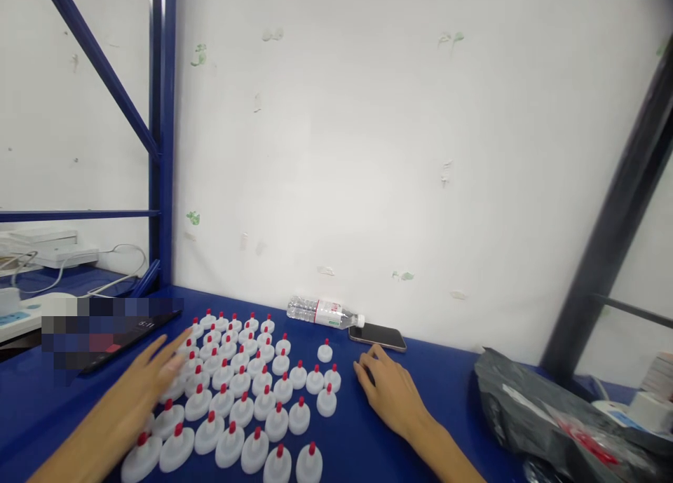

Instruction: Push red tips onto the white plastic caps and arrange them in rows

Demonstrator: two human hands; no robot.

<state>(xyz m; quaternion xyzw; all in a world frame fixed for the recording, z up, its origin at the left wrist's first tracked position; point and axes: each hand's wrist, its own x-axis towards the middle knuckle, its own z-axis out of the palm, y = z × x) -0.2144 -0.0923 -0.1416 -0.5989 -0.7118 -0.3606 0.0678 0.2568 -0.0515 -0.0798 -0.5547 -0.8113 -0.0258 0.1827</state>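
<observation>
Many white bottle caps with red-tipped nozzles [240, 380] stand upright in loose rows on the blue tabletop. My left hand [158, 371] reaches over the left edge of this group, fingers stretched and somewhat apart. It hides some of the caps, and I see nothing held in it. To the right of the group, my right hand [390, 392] rests on the table with fingers lightly bent and a gap beside the thumb. No cap shows in it. Its fingertips are just below a dark-screened phone [377, 336]. The nearest cap [332, 378] is a little to its left.
A clear water bottle [324, 312] lies on its side near the wall, its cap end at the phone. A tablet [131, 339] lies at left, partly blurred out. Grey plastic bags [526, 406] sit at right. Blue rack posts [160, 132] and a white wall [336, 153] stand behind.
</observation>
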